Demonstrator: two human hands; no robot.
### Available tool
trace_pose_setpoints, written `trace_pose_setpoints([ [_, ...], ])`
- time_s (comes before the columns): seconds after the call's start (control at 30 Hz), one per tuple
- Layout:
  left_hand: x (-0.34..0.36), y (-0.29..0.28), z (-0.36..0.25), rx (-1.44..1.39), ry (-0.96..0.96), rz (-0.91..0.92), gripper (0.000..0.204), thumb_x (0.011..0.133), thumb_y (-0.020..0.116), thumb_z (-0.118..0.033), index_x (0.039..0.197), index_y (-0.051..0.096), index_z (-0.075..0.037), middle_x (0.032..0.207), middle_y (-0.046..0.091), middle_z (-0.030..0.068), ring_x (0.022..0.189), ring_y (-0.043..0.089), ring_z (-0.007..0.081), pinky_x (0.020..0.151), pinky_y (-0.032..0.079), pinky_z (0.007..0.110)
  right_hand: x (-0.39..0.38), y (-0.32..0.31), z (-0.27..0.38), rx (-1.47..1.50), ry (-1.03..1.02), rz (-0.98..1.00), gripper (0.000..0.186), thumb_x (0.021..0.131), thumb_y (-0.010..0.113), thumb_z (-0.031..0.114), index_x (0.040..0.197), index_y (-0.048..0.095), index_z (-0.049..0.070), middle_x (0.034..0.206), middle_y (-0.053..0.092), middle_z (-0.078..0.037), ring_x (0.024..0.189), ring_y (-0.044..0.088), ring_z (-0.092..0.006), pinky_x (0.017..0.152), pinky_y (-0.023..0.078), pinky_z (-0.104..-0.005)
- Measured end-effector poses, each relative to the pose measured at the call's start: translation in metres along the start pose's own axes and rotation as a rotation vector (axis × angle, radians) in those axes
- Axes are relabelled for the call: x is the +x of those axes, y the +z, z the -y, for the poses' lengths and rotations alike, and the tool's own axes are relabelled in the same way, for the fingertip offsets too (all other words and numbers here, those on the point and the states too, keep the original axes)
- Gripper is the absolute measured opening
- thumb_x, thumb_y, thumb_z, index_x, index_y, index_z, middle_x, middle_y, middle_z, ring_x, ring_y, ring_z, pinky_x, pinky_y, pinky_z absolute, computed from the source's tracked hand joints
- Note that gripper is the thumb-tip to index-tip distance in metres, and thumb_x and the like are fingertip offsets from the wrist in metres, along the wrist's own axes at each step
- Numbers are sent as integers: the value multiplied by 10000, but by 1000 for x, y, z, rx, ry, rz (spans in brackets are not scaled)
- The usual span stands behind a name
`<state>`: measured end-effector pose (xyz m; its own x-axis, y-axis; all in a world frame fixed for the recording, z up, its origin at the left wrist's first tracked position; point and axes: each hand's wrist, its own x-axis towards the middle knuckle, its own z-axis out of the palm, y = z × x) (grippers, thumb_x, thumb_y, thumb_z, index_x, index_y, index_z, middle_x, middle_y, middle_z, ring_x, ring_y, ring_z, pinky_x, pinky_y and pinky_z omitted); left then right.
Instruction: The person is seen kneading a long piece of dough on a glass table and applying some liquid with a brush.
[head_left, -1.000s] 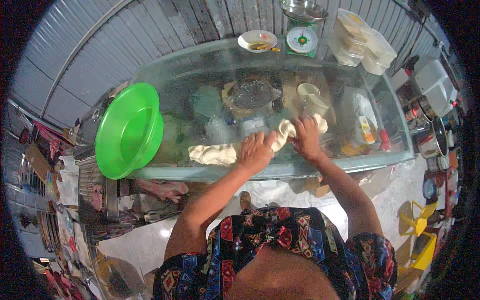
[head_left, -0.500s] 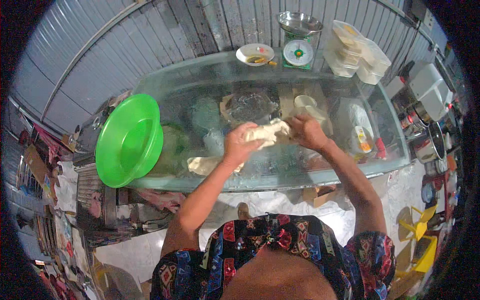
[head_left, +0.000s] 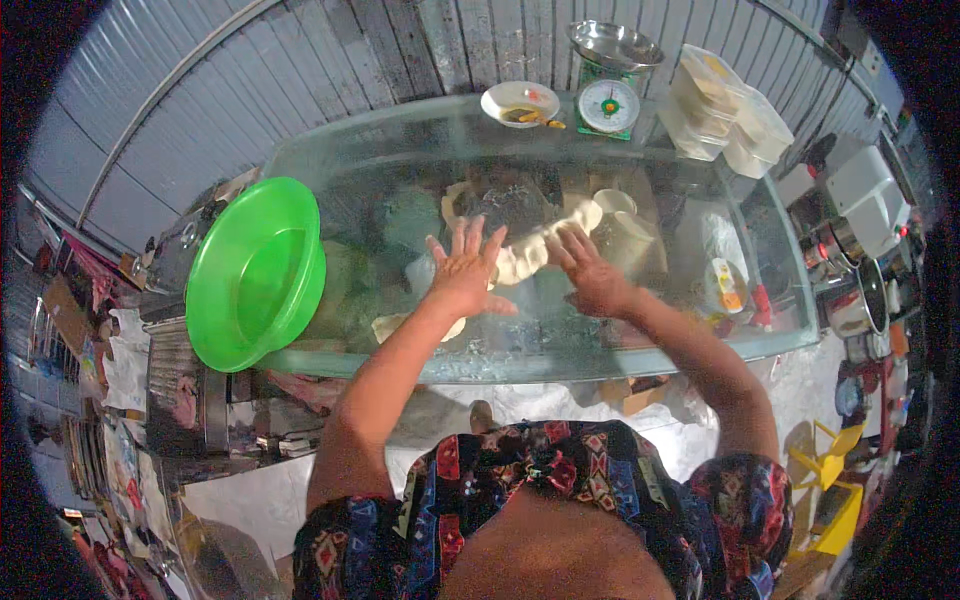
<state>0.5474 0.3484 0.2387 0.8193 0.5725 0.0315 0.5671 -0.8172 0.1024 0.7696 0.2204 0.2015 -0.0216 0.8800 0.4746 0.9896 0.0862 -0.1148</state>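
Note:
A pale, lumpy roll of dough (head_left: 522, 261) lies slantwise on the glass tabletop (head_left: 375, 170), its far end up to the right. My left hand (head_left: 466, 280) is open beside the roll's near end, fingers spread and thumb out. Over the roll's right part, my right hand (head_left: 592, 277) has its fingers stretched out, their tips on or just above the dough. Neither hand grips anything. A second piece of dough (head_left: 397, 328) rests near the front edge, partly hidden behind my left forearm.
At the left stands a big green basin (head_left: 255, 275). Along the back are a plate with yellow pieces (head_left: 520, 104), a dial scale with a metal pan (head_left: 608, 105) and stacked plastic boxes (head_left: 710, 105). A mixer-like machine (head_left: 865, 200) is beyond the right edge.
Both hands have let go of the dough and opened. The roll now lies on the glass, more stretched out along a slant. The view has shifted slightly.

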Motion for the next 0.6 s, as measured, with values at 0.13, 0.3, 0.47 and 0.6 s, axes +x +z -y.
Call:
trace_pose_setpoints([
  [0.13,0,-8,0,-91,58,302,1268,513,740,-745,1510,218,-163,1557,148,209,1437,114,427,1054,116,734,44,-90,-28,537,72,545,722,786,723,270,1420,410,127,1387,474,-131,1291,422,-341,1071,354,-426],
  [0.3,33,2,-40,-143,-50,195,1205,590,713,-728,1485,257,-63,1441,408,219,1368,304,435,1055,162,709,59,-50,-33,320,114,474,803,806,641,585,1443,396,160,1457,424,-139,1316,400,-357,1087,310,-514],
  [0.47,19,22,-59,-13,-50,112,1021,663,724,-624,1427,370,-46,1264,552,164,1216,476,347,977,310,616,30,-2,-19,-132,8,332,749,801,481,720,1360,501,223,1290,560,-117,1191,468,-398,917,306,-669],
  [0.6,28,41,-44,-6,2,-53,818,693,727,-542,1327,495,-80,1093,627,131,1109,553,310,913,382,521,34,16,-24,-45,-18,124,514,866,487,592,1062,682,158,974,655,-109,921,579,-326,784,384,-539],
])
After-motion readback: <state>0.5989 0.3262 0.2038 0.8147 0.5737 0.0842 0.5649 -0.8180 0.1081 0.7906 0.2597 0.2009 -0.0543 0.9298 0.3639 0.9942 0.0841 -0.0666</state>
